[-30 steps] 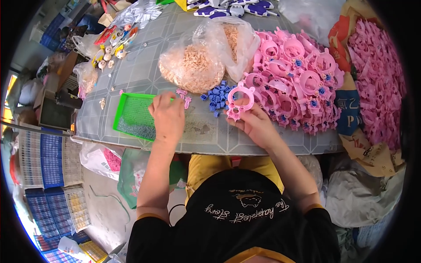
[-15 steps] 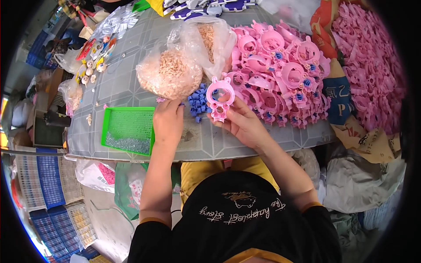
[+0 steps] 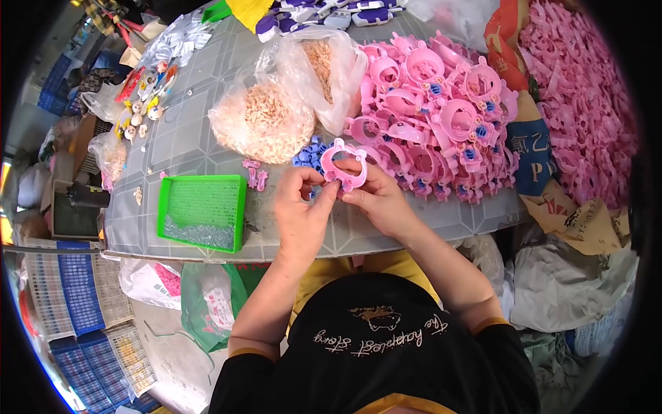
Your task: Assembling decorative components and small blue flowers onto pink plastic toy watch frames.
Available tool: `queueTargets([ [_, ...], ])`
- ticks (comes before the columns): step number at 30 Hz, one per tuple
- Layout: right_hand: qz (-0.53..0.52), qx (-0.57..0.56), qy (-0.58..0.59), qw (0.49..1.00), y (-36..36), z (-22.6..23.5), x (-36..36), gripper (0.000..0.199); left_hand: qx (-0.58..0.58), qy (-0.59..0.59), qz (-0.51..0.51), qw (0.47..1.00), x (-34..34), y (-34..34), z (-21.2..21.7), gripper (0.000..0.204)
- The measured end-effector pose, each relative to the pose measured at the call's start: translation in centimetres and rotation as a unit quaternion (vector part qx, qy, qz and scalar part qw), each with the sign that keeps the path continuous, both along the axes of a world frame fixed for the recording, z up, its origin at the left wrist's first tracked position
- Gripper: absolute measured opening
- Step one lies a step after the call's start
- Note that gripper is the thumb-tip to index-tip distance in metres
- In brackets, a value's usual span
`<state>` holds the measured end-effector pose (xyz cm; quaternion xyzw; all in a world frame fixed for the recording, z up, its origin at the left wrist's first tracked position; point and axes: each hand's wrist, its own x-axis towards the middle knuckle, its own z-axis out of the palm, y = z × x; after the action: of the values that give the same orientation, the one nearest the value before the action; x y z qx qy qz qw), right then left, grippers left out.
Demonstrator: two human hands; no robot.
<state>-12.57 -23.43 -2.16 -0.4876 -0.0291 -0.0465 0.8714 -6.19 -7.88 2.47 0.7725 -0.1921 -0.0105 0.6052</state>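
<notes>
My right hand (image 3: 380, 201) grips a pink plastic frame (image 3: 343, 147), a ring with two small ears, tilted over the table. Against the lower end of this frame my left hand (image 3: 303, 214) is closed in a pinch. Whatever lies between its fingertips is hidden. Just behind the hands is a small heap of blue plastic parts (image 3: 310, 153), partly covered by the frame and fingers. A few small pink pieces (image 3: 256, 174) lie left of my left hand. To the right rises a big pile of similar pink frames (image 3: 420, 124), many with blue parts fitted.
A green tray (image 3: 243, 215) with small shiny metal pieces stands at the left front. Clear bags (image 3: 258, 121) of pale small parts sit behind the hands. Purple-and-white items (image 3: 331, 15) lie at the far edge. A sack (image 3: 529, 155) and more pink parts (image 3: 586, 103) are at the right.
My left hand has come right, from the small pink pieces to the frame. The frame has dropped slightly and tilted in my right hand. The green tray and bags have shifted slightly in view.
</notes>
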Motion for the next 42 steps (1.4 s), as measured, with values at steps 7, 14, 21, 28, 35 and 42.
queueTargets([
  [7, -0.004, 0.037, 0.039, 0.999, 0.0, -0.1, -0.6, 0.052, -0.006, -0.049, -0.052, 0.997, 2.7, 0.9, 0.7, 0.031],
  [14, 0.118, 0.161, 0.074, 0.977, -0.4, 1.4, -0.2, 0.048, 0.183, -0.265, 0.031, 0.946, 16.6, 1.5, 0.6, 0.014],
  [21, 0.092, 0.146, 0.070, 0.983, -0.8, 1.2, -0.2, 0.047, 0.382, -0.179, 0.002, 0.907, 19.8, -1.8, -2.8, 0.018],
  [28, 0.059, 0.157, 0.082, 0.982, -0.6, 1.1, 0.2, 0.042, 0.314, -0.253, -0.014, 0.915, 20.1, -0.6, -2.9, 0.017],
  [35, 0.080, 0.160, 0.098, 0.979, -0.8, 0.8, 0.2, 0.039, 0.235, -0.272, 0.002, 0.933, 17.2, -0.5, 0.2, 0.013],
  [42, 0.076, 0.164, 0.097, 0.979, -0.6, 1.1, -0.1, 0.037, 0.241, -0.255, -0.049, 0.935, 13.9, 2.0, 0.6, 0.012],
])
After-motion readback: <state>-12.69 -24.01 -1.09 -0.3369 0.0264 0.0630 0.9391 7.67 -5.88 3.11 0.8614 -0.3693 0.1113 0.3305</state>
